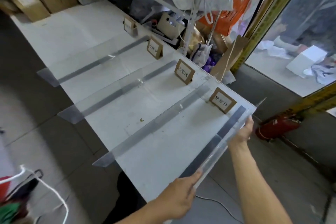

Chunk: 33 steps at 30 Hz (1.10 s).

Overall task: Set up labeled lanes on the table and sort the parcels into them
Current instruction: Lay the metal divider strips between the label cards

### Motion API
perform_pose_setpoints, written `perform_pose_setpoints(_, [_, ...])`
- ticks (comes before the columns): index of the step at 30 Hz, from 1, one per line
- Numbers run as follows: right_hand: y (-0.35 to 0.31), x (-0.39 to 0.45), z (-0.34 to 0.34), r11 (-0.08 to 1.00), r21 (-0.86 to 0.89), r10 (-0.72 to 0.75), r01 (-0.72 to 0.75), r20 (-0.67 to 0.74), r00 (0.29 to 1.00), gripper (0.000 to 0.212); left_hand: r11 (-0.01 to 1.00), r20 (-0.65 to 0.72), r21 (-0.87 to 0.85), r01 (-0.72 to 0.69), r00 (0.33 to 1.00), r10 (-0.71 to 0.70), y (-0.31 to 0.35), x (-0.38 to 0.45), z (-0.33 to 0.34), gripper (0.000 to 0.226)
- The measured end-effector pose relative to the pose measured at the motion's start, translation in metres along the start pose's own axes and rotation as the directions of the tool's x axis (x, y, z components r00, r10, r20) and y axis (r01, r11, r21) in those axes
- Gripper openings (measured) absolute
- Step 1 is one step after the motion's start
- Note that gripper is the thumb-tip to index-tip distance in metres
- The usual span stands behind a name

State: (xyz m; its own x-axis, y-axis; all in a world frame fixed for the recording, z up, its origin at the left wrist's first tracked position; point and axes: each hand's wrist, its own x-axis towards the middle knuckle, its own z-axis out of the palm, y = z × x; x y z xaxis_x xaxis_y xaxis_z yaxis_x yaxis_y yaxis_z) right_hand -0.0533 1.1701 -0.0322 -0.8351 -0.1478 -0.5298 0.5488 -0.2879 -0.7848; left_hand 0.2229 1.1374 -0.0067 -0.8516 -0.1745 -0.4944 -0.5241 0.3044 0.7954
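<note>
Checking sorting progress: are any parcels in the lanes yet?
No: the table between the clear dividers holds only label cards.

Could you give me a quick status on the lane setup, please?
Both hands, left and right, gripping the last clear divider along the table's end edge. Three dividers and four labels placed. Lanes empty.

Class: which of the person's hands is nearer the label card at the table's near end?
Right. The right hand grips the clear divider just below the label card; the left hand holds the divider's near end, much farther away.
</note>
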Motion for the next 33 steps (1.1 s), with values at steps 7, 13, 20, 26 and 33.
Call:
perform_pose_setpoints(7, [-0.001,0.007,-0.009,0.997,0.077,0.012,-0.027,0.196,0.981,0.066,1.000,-0.013,0.003,0.000,1.000,0.000,0.004,-0.005,0.003,0.057])
perform_pose_setpoints(13, [0.014,0.055,-0.038,0.999,0.036,-0.012,0.006,0.185,0.983,0.096,1.000,0.012,0.023,0.020,1.000,-0.021,0.006,-0.010,0.007,0.059])
perform_pose_setpoints(20, [-0.005,0.021,-0.018,0.973,-0.137,-0.196,0.187,-0.054,0.979,0.044,0.999,0.003,0.036,0.023,1.000,-0.023,0.003,-0.010,0.009,0.058])
perform_pose_setpoints(26, [-0.012,0.016,-0.018,0.943,-0.232,-0.269,0.239,-0.107,0.957,0.056,0.997,0.009,0.070,0.023,1.000,-0.023,0.004,-0.011,0.007,0.058])
perform_pose_setpoints(33, [-0.012,0.011,-0.019,0.941,-0.265,-0.246,0.211,-0.106,0.963,0.052,0.995,0.009,0.093,0.018,1.000,-0.019,-0.002,-0.010,0.009,0.059])
